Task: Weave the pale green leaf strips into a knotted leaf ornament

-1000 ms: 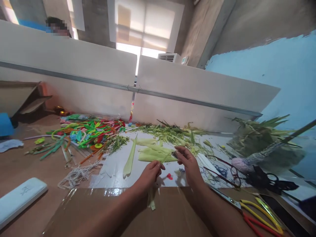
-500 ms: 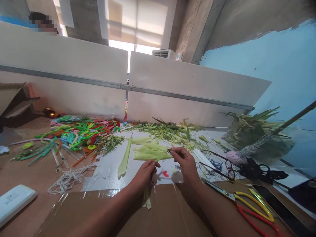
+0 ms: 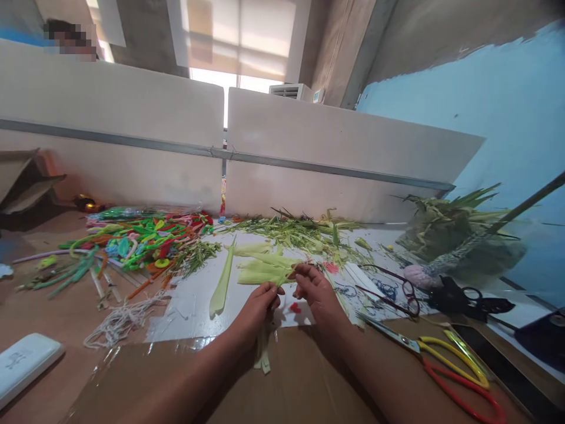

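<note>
While both hands met over the near middle of the tabletop (image 3: 57,306), the left hand (image 3: 258,306) pinched a narrow pale-green leaf strip (image 3: 263,352) whose loose ends hung down past the wrist onto the brown cardboard sheet (image 3: 291,383), and the right hand (image 3: 318,294) closed its fingertips on the strip's upper end, just beside the left thumb. That strip looked thin, light and limp, likely to crease or split along its grain, so a light pinch close to the working end seemed the safest hold; gripping far from the end would probably let it flop. Just beyond the fingers lay a small stack of wider green leaf pieces (image 3: 265,268) on a white sheet (image 3: 194,306), with one long single leaf (image 3: 223,282) to their left. Farther toward the left edge sat a heap of coloured pipe cleaners (image 3: 145,238) and a tangle of white string (image 3: 119,321). Yellow-and-red-handled scissors (image 3: 445,362) rested near the right front corner, black scissors (image 3: 468,300) beyond them.
</note>
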### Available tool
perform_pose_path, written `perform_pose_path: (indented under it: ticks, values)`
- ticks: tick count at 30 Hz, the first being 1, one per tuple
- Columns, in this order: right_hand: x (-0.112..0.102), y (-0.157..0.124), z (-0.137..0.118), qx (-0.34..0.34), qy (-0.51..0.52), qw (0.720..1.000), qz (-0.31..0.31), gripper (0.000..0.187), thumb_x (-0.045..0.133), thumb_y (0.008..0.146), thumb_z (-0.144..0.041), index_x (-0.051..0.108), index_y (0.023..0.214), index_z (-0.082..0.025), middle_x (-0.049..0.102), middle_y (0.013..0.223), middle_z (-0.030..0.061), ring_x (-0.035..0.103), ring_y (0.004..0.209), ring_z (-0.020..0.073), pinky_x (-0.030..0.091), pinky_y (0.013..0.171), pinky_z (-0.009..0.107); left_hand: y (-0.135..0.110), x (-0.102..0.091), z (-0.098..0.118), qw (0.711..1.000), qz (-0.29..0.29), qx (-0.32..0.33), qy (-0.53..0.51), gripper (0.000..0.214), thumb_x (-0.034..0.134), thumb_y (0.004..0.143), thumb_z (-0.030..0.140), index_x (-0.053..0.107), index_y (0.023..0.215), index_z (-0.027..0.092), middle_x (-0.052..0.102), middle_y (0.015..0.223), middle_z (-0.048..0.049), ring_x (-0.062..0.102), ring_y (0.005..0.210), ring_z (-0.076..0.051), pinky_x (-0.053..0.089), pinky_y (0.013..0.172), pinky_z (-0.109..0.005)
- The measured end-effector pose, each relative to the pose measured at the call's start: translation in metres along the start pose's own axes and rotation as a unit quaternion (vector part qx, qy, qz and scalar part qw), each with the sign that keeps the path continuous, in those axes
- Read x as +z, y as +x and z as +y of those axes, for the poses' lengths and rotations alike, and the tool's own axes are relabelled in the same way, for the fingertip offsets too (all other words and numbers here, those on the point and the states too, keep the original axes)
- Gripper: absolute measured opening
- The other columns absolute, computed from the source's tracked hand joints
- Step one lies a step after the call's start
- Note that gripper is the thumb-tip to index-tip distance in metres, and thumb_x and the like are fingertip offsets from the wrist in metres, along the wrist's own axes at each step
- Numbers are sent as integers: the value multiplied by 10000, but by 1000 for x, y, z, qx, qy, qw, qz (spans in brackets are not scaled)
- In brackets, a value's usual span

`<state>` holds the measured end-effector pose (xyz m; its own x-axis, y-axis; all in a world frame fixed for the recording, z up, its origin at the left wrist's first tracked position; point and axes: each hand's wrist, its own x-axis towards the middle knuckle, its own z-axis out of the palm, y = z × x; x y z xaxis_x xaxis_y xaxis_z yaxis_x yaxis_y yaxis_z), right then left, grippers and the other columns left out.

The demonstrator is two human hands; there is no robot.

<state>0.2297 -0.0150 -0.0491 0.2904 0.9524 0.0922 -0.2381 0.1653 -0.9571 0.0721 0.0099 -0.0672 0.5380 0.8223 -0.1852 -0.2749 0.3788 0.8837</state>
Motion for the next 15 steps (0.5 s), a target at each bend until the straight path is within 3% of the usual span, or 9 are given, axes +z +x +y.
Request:
perform_pose_path:
  ticks: [5,10,15]
  values:
    - [5,-3,11,6,-33,999,-29,295,857,694,-449,740,842,-222,655,788,0,477,566,116,401,527,243,-1,2,-1,1000,-5,0,-17,283,680,851,460,562,861,204,420,617,78,326,443,-62,268,447,-176]
    - [7,-6,13,20,-69,997,-27,342,859,670,-503,704,718,-201,664,710,17,462,558,135,358,492,241,4,-1,-2,999,-40,4,-4,300,692,834,454,542,804,195,535,610,42,426,409,-85,327,396,-197]
    - [7,-8,7,-2,-76,996,-37,321,853,690,-508,731,747,-217,634,711,9,477,595,154,378,533,267,7,-5,2,998,-64,-9,-25,267,708,812,403,569,859,181,683,727,-35,569,470,-128,469,444,-236]
